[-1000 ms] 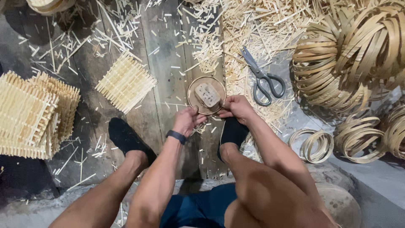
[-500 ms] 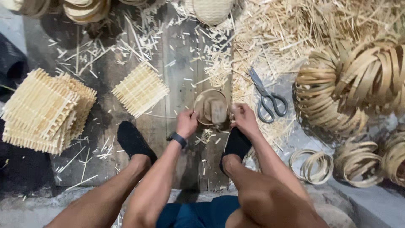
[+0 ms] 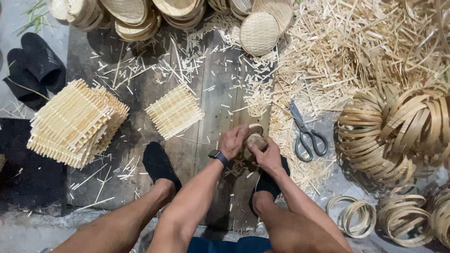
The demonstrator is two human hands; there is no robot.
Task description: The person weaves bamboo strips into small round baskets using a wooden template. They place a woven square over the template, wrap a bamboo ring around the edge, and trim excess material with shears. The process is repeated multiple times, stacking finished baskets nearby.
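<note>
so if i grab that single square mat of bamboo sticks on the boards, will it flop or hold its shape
The square mat probably stays fairly stiff, since its sticks look crossed and packed. It is likely light, being thin slivers. Loose end sticks might slip out, like the offcuts scattered nearby.

Dark, worn wooden planks [image 3: 201, 140] covered the floor, strewn with pale bamboo slivers [image 3: 356, 51] heaped thickest to the planks' right. Grey concrete [image 3: 28, 225] bordered the planks below and to their left, where a black mat [image 3: 23, 173] lay under even light.
</note>
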